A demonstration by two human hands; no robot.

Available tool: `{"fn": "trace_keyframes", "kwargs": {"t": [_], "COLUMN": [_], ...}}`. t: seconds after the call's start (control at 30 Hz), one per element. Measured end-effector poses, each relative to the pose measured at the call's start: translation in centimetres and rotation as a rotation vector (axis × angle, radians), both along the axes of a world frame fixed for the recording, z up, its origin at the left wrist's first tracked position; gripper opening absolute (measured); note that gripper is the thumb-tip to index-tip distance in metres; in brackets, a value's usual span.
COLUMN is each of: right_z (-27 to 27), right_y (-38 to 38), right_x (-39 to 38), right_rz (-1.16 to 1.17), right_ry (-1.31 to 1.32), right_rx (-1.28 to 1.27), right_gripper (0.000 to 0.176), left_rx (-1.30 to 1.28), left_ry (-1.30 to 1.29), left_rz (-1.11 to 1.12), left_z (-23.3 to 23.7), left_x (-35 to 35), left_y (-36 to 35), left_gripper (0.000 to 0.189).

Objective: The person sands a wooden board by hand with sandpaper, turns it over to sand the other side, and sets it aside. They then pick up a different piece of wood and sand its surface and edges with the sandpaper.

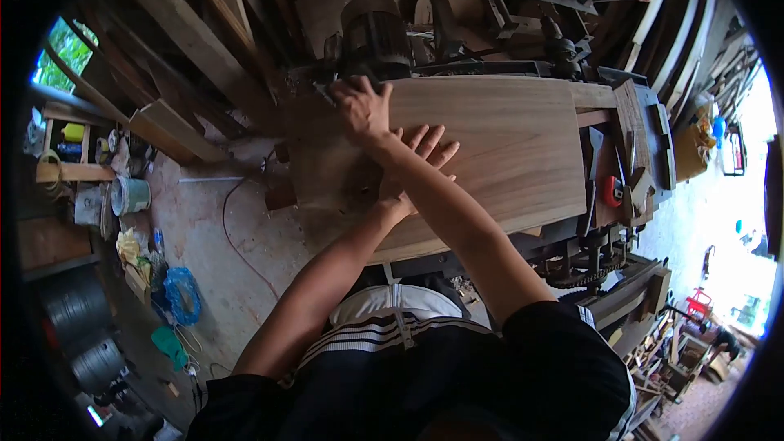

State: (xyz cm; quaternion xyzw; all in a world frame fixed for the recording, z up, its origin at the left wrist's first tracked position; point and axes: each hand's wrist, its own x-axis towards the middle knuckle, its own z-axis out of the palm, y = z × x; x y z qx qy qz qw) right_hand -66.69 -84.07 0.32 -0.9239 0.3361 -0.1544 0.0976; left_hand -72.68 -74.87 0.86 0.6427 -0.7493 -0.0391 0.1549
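Note:
A wide, pale brown wooden board (514,147) lies flat in front of me. My left hand (418,163) rests on its middle, palm down with the fingers spread. My right forearm crosses over the left one. Near the board's far left part, my right hand (362,110) is bent down with curled, slightly blurred fingers. Something dark shows under and beside those fingers, but I cannot make out what it is. Just beyond the right hand stands a dark electric motor (376,33).
Right of the board lie a scraper-like tool (595,147), a red tape measure (612,191) and wood offcuts (633,126). Long planks (188,24) lean at the back left. A cable (237,233) crosses the floor near a bucket (131,195) and blue plastic (182,296).

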Motion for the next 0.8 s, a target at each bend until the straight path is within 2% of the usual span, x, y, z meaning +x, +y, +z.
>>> {"fn": "trace_keyframes", "kwargs": {"t": [0.07, 0.1, 0.13, 0.17, 0.23, 0.33, 0.4, 0.43, 0.47, 0.5, 0.53, 0.57, 0.63, 0.67, 0.7, 0.73, 0.77, 0.8], "right_z": [-0.7, -2.1, -2.9, -1.8, -2.0, -0.7, -0.5, -0.6, -5.4, -2.8, -1.4, -3.6, -1.5, -1.1, -0.8, -0.5, -0.1, -1.1], "right_y": [-0.6, -2.6, -4.8, -4.7, -8.0, -9.7, -8.4, -7.2, -7.3, -3.0, 1.0, 3.2, 6.4, 6.9, 7.3, 6.2, 3.9, 1.3], "right_x": [-1.0, -2.3, -4.5, -7.7, -13.8, -17.7, -14.7, -13.0, -10.8, -6.2, -1.3, 2.2, 5.6, 6.0, 6.3, 5.5, 3.7, 1.3], "right_rz": [0.097, 0.050, 0.009, -0.183, -0.370, -0.621, -0.676, -0.717, -0.518, -0.404, -0.372, -0.217, -0.165, -0.039, 0.093, -0.007, -0.104, -0.193], "right_ry": [-0.113, 0.036, 0.182, -0.092, -0.090, 0.043, 0.074, 0.112, -0.089, -0.078, 0.314, 0.142, 0.121, 0.039, -0.041, 0.082, 0.202, 0.173], "right_rx": [-0.075, 0.040, 0.158, -0.136, -0.231, -0.196, -0.150, -0.097, -0.181, -0.071, -0.261, -0.149, -0.091, -0.098, -0.106, -0.146, -0.189, -0.197], "right_gripper": [0.049, 0.047, 0.046, 0.044, 0.040, 0.042, 0.043, 0.045, 0.046, 0.049, 0.056, 0.056, 0.055, 0.051, 0.048, 0.045, 0.043, 0.041], "left_rx": [0.025, -0.029, -0.038, -0.009, 0.004, -0.281, -0.255, -0.277, -0.295, -0.226, -0.157, -0.151, -0.016, -0.006, 0.075, 0.153, 0.175, 0.169], "left_ry": [-0.077, 0.050, 0.051, 0.091, 0.138, 0.484, 0.544, 0.589, 0.631, 0.713, 0.795, 0.801, 0.879, 0.882, 1.108, 1.335, 1.274, 1.275], "left_rz": [0.008, 0.017, 0.010, -0.031, -0.054, -0.074, 0.136, 0.297, 0.456, 0.550, 0.643, 0.626, 0.493, 0.484, 0.469, 0.452, 0.453, 0.459], "left_z": [0.1, -0.7, -0.5, -0.2, 0.5, 1.5, 4.4, 3.4, 2.0, 0.4, -0.9, -1.7, -2.5, -2.4, -2.2, -1.8, -0.6, -1.6], "left_x": [-0.1, -0.2, -0.2, 0.2, 2.3, 5.9, 9.7, 11.1, 12.4, 13.7, 14.8, 15.6, 17.0, 17.6, 18.1, 18.5, 18.9, 19.3], "left_y": [0.0, 0.1, 0.1, 0.1, 0.8, 6.0, 11.2, 13.9, 16.4, 18.8, 20.2, 20.7, 21.7, 21.8, 21.2, 20.5, 19.7, 19.2], "left_gripper": [0.059, 0.053, 0.053, 0.047, 0.042, 0.027, 0.028, 0.031, 0.035, 0.040, 0.044, 0.044, 0.048, 0.048, 0.047, 0.047, 0.051, 0.051]}}
